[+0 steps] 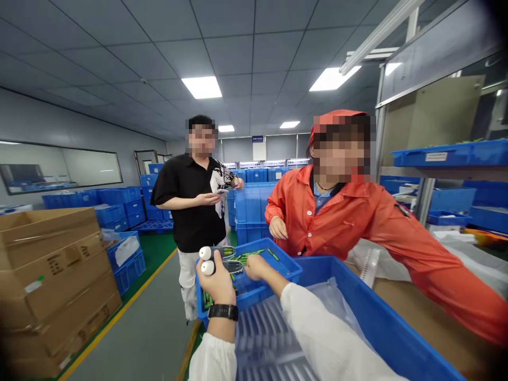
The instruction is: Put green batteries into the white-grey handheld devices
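My left hand (217,284), with a black band on its wrist, is closed around two white-and-dark handheld devices (207,268). They have rounded white ends and long dark open sides, one above the other; green pieces show in the upper one. Beside it, my right hand (257,267) reaches down into a shallow blue tray (254,288) with its fingers curled, and the fingertips are hidden. Slim green cylinders (273,254) that look like batteries lie scattered in this tray. Below is a large blue bin (389,317) holding a ribbed clear plastic tray (270,333).
A co-worker in an orange jacket (317,211) stands across the bin, one arm stretched right. Another person in a black shirt (198,201) stands behind the tray with a phone. Cardboard boxes (59,296) are stacked left. Blue crates (254,206) stand behind.
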Demonstrator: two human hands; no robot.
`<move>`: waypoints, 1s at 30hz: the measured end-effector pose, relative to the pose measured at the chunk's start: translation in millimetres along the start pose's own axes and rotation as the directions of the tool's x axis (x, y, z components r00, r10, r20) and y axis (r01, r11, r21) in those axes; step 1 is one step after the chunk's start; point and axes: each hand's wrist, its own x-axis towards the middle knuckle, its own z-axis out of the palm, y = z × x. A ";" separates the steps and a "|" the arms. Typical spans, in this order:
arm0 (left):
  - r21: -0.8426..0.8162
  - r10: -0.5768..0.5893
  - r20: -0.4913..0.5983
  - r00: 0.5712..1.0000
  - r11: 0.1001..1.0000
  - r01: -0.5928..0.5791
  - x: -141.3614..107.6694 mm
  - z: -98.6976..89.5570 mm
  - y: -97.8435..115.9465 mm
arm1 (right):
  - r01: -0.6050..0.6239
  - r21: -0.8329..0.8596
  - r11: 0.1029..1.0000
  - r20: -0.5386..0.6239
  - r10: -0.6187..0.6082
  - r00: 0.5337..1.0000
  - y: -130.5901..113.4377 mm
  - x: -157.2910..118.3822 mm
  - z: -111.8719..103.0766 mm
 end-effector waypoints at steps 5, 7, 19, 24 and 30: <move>-0.040 0.013 0.047 0.999 0.999 -0.011 -8.4 2.8 1.8 | 0.177 0.234 0.956 -0.188 -0.135 0.973 16.9 -46.4 -26.1; -0.044 -0.002 0.082 0.997 0.999 0.006 -14.9 4.9 1.9 | 0.232 0.350 0.908 -0.282 -0.134 0.950 19.5 -69.3 -36.7; -0.187 -0.294 0.359 0.886 0.907 0.376 -59.3 14.8 14.0 | 0.392 0.290 0.873 -0.431 -0.247 0.868 16.8 -111.2 -67.9; -0.181 -0.316 0.377 0.871 0.897 0.404 -61.3 15.4 15.5 | 0.358 0.295 0.886 -0.380 -0.235 0.895 23.1 -114.2 -67.5; -0.201 -0.326 0.390 0.861 0.883 0.425 -63.2 14.7 15.8 | 0.361 0.254 0.897 -0.336 -0.268 0.903 26.2 -113.6 -66.7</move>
